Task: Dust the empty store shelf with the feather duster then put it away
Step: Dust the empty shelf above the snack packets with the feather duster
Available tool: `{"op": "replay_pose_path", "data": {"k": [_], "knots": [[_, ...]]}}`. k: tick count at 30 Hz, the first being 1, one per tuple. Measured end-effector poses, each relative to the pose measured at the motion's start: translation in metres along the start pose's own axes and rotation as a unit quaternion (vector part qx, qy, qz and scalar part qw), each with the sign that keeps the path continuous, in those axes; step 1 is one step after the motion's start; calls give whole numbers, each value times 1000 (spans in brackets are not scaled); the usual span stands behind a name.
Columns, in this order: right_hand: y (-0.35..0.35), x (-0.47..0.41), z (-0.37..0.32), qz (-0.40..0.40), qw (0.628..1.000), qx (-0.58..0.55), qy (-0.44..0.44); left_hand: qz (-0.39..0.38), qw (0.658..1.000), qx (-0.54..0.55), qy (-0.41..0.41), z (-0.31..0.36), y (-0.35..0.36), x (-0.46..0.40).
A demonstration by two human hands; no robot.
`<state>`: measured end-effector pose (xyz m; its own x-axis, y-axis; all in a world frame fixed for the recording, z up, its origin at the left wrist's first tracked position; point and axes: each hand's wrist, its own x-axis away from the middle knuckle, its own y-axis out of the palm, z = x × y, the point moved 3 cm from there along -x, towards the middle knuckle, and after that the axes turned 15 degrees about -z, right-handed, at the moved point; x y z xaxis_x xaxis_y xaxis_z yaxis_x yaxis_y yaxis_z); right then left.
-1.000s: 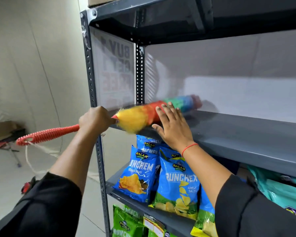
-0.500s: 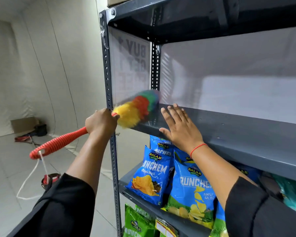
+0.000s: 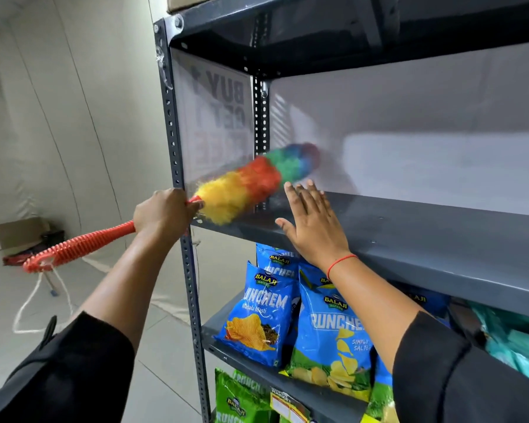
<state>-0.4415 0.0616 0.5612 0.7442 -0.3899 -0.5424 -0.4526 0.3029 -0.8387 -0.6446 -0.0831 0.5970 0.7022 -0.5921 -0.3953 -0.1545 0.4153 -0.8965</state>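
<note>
Swept back inward since half a second ago, the feather duster (image 3: 251, 181) now reaches further over the empty shelf (image 3: 425, 239); a full second ago it was lying low and long across the board, then it was drawn back toward the left post, and now its head is raised again and angled toward the back left corner.

From the head view, the only one given, the duster's rainbow head is seen blurred, so a fast stroke is judged to be under way. Its yellow end hangs at the shelf's left front corner, while the green and blue tip is lifted near the rear upright (image 3: 260, 117) and the white back panel (image 3: 409, 132). Whether the fibres touch the board cannot be told.

The left hand (image 3: 162, 213) is clenched around the red ribbed handle (image 3: 80, 247) just behind the head, outside the front post (image 3: 177, 178). The right hand (image 3: 310, 222) is laid flat and released, fingers spread, on the front edge of the shelf, just beside the duster head; nothing is held in it.

Snack bags (image 3: 266, 309) are stacked on the shelf below.

Dusting is judged to be mid-course at the left end only; the long right stretch of the board is not yet reached, and putting the duster away is not yet begun.
</note>
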Motion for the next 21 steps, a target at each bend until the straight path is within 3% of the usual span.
{"op": "replay_pose_path", "data": {"k": [2, 6, 9, 11, 14, 17, 21], "knots": [[-1, 4, 1, 4, 1000, 4, -2, -30, 999, -8, 28, -1, 6, -1], [-6, 11, 8, 12, 1000, 14, 8, -37, 999, -18, -26, -1, 10, -8], [-15, 16, 14, 44, 999, 2, 24, -18, 998, 38, -38, -2, 11, -12], [-20, 20, 16, 77, 997, -3, 30, -29, 994, 101, 9, 0, 13, -16], [-26, 27, 15, 110, 994, 22, 20, -130, 965, 191, 125, 15, 20, -20], [-29, 36, 20, 109, 992, 58, 11, -199, 945, 210, 152, 27, 31, -29], [-35, 46, 31, 123, 989, 72, 30, -129, 980, 123, 91, 44, 23, -41]]}}
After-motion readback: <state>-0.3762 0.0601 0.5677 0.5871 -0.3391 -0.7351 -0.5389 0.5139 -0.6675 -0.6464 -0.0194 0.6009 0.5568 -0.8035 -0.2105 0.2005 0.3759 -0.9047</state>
